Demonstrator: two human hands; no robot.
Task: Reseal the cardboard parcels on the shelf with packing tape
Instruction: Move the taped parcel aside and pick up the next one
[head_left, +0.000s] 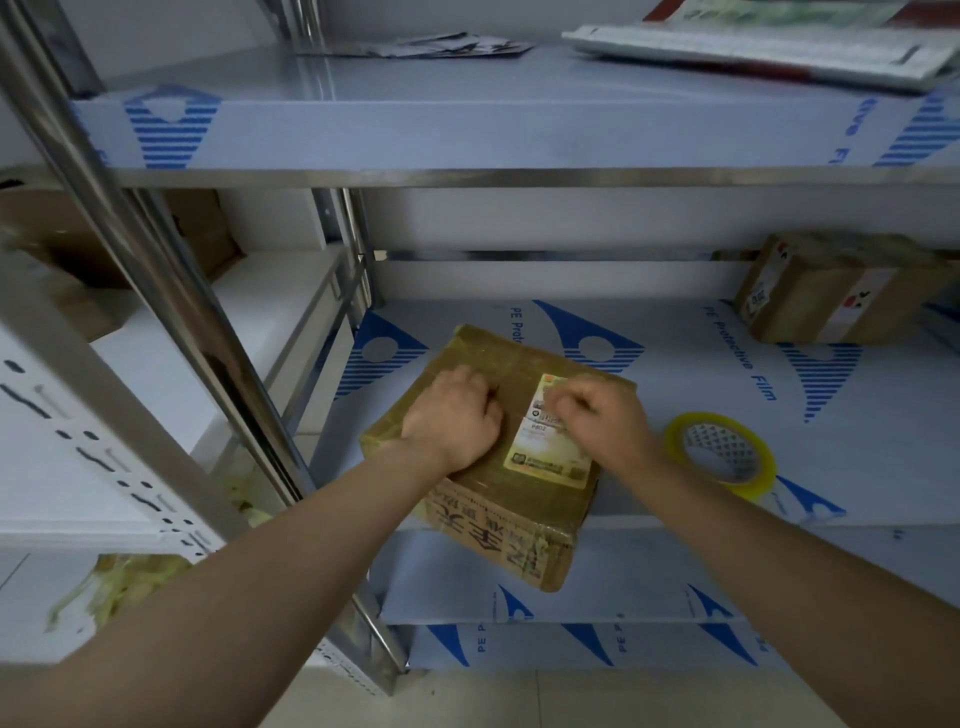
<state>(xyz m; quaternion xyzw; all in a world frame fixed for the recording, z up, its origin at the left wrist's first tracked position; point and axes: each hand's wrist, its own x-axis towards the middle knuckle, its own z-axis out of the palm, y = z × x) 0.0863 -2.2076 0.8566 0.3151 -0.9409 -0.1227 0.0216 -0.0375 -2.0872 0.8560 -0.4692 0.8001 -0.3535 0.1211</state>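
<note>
Cardboard parcel sits on the middle shelf, left of centre, turned at an angle, and its near corner seems to hang over the shelf's front edge. Left hand lies palm down on the parcel top, pressing and holding nothing. Right hand has its fingers curled with the tips bunched at the far end of the label. It may be pinching a tape end or rubbing one down, cannot tell which. The box looks small and probably light, with stiff walls but creased, worn corners, and old glossy tape over the top makes it slippery. Best hold is likely a flat palm on top or a grip on the two short sides, not the soft near corner. The overhang means a hard push could tip or slide it off. Tape roll lies flat just right of the parcel, near the right wrist and easy to reach. A steel post crowds the left side and the upper shelf limits lift. There is open shelf to the right and behind, and a second parcel sits well apart at far right.
</note>
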